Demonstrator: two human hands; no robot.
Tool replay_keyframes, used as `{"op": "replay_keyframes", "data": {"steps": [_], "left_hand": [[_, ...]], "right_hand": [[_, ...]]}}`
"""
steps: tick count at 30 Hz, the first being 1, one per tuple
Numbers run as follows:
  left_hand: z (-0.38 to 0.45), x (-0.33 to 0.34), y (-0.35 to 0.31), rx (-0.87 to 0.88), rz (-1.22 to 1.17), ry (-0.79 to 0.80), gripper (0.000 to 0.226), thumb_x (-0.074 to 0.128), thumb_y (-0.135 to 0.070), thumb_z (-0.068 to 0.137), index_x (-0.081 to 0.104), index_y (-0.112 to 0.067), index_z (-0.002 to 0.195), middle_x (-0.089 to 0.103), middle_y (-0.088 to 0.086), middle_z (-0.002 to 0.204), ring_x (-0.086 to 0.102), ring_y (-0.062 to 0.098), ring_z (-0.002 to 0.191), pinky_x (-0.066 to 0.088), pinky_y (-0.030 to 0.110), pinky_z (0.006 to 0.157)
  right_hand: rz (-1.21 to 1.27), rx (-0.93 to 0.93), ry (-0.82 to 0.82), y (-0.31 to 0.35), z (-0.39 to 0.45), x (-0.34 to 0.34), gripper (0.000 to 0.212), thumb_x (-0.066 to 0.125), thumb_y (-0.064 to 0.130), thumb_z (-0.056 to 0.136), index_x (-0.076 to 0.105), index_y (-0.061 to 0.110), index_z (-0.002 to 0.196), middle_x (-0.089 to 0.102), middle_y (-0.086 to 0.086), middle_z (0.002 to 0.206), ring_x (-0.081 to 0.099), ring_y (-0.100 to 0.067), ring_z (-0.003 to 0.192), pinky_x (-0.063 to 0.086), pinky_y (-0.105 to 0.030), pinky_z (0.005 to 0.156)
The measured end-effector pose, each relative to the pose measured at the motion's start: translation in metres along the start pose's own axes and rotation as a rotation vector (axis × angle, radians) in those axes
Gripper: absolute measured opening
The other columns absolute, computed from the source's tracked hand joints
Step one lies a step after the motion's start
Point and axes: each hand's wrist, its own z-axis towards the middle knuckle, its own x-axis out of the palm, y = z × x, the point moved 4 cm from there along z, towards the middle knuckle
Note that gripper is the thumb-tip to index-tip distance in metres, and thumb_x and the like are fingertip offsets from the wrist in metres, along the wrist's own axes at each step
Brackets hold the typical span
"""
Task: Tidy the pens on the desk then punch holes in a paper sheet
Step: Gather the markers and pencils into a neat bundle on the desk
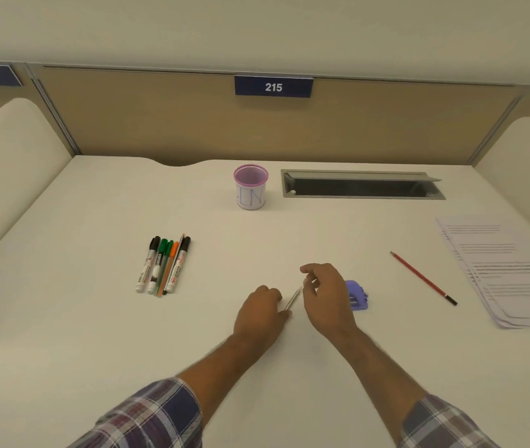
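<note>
A thin clear pen (292, 299) slants between my two hands near the desk's middle. My left hand (262, 313) is curled with its fingertips on the pen's lower end. My right hand (325, 295) touches the upper end with thumb and fingers. Behind my right hand a purple hole punch (358, 297) is partly hidden. Several markers and pens (163, 265) lie side by side at the left. A red pencil (423, 278) lies alone at the right. A pink-rimmed pen cup (250, 191) stands at the back. A stack of printed paper sheets (509, 270) rests at the right edge.
A grey cable slot (362, 185) with a raised lid is set into the white desk (95, 334) behind the cup's right. Tan partition walls with a sign reading 215 (273, 87) close the back; padded side panels flank the desk.
</note>
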Motion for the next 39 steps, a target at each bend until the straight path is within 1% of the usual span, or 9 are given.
{"op": "replay_keyframes", "data": {"steps": [3, 9, 12, 15, 20, 25, 32, 36, 39], "left_hand": [[0.002, -0.002, -0.005, -0.042, 0.059, -0.018, 0.017, 0.055, -0.025, 0.094, 0.066, -0.014, 0.101, 0.061, 0.003, 0.103, 0.06, 0.023, 0.097, 0.051, 0.036, 0.082], [0.004, -0.008, -0.007, -0.147, -0.003, -0.027, 0.02, 0.052, -0.019, 0.086, 0.07, -0.014, 0.09, 0.07, 0.001, 0.094, 0.062, 0.019, 0.084, 0.051, 0.028, 0.072], [0.002, -0.008, -0.005, -0.194, -0.118, -0.074, 0.015, 0.057, -0.021, 0.087, 0.071, -0.018, 0.086, 0.069, -0.003, 0.087, 0.06, 0.015, 0.079, 0.045, 0.023, 0.07], [-0.002, -0.006, -0.005, -0.233, -0.244, -0.129, 0.011, 0.06, -0.021, 0.089, 0.071, -0.018, 0.087, 0.071, -0.003, 0.083, 0.066, 0.018, 0.078, 0.052, 0.026, 0.072], [-0.008, -0.003, -0.009, -0.251, -0.359, -0.204, 0.012, 0.061, -0.019, 0.091, 0.072, -0.016, 0.09, 0.071, -0.003, 0.077, 0.066, 0.017, 0.076, 0.049, 0.026, 0.07], [-0.011, -0.002, -0.013, -0.261, -0.397, -0.229, 0.009, 0.062, -0.018, 0.09, 0.071, -0.016, 0.087, 0.071, -0.003, 0.074, 0.066, 0.017, 0.074, 0.049, 0.025, 0.069], [-0.012, -0.005, -0.012, -0.283, -0.421, -0.241, 0.009, 0.063, -0.018, 0.091, 0.069, -0.018, 0.083, 0.07, -0.004, 0.064, 0.064, 0.011, 0.06, 0.045, 0.022, 0.059], [-0.011, -0.012, -0.009, -0.274, -0.404, -0.239, 0.009, 0.063, -0.019, 0.091, 0.068, -0.019, 0.083, 0.07, -0.005, 0.069, 0.065, 0.014, 0.067, 0.044, 0.021, 0.06], [-0.011, -0.024, -0.004, -0.252, -0.36, -0.273, 0.007, 0.064, -0.019, 0.091, 0.068, -0.022, 0.085, 0.068, -0.009, 0.078, 0.063, 0.011, 0.074, 0.042, 0.017, 0.062]], "right_hand": [[-0.025, -0.057, -0.005, -0.014, 0.002, -0.022, 0.02, 0.058, 0.006, 0.089, 0.066, 0.013, 0.106, 0.06, 0.001, 0.095, 0.056, -0.019, 0.089, 0.048, -0.03, 0.078], [-0.055, -0.013, -0.038, -0.054, 0.017, -0.067, 0.019, 0.057, 0.005, 0.09, 0.065, 0.012, 0.105, 0.061, -0.001, 0.1, 0.056, -0.021, 0.091, 0.041, -0.026, 0.079], [-0.131, 0.051, -0.12, -0.082, 0.029, -0.095, 0.019, 0.056, 0.0, 0.088, 0.067, 0.006, 0.104, 0.063, -0.009, 0.102, 0.058, -0.027, 0.095, 0.046, -0.032, 0.083], [-0.24, 0.145, -0.176, -0.113, 0.04, -0.121, 0.023, 0.055, -0.004, 0.086, 0.066, 0.003, 0.104, 0.062, -0.016, 0.104, 0.058, -0.033, 0.101, 0.049, -0.04, 0.085], [-0.663, 0.332, 0.009, -0.158, 0.051, -0.142, 0.033, 0.05, 0.002, 0.083, 0.058, 0.007, 0.115, 0.056, -0.015, 0.109, 0.053, -0.035, 0.101, 0.047, -0.044, 0.085], [-0.785, 0.371, 0.1, -0.175, 0.051, -0.144, 0.025, 0.046, 0.008, 0.088, 0.056, 0.008, 0.111, 0.056, -0.012, 0.11, 0.054, -0.029, 0.103, 0.047, -0.038, 0.085], [-0.627, 0.338, 0.086, -0.164, 0.053, -0.137, 0.019, 0.049, -0.001, 0.085, 0.063, 0.0, 0.099, 0.063, -0.018, 0.102, 0.061, -0.033, 0.094, 0.054, -0.038, 0.078], [-0.395, 0.304, -0.059, -0.129, 0.064, -0.129, 0.026, 0.057, -0.003, 0.086, 0.066, -0.001, 0.11, 0.068, -0.02, 0.109, 0.066, -0.035, 0.1, 0.053, -0.036, 0.085], [-0.253, 0.247, -0.082, -0.098, 0.072, -0.113, 0.025, 0.054, 0.0, 0.091, 0.065, 0.003, 0.114, 0.068, -0.016, 0.115, 0.065, -0.032, 0.103, 0.051, -0.035, 0.09]]}}
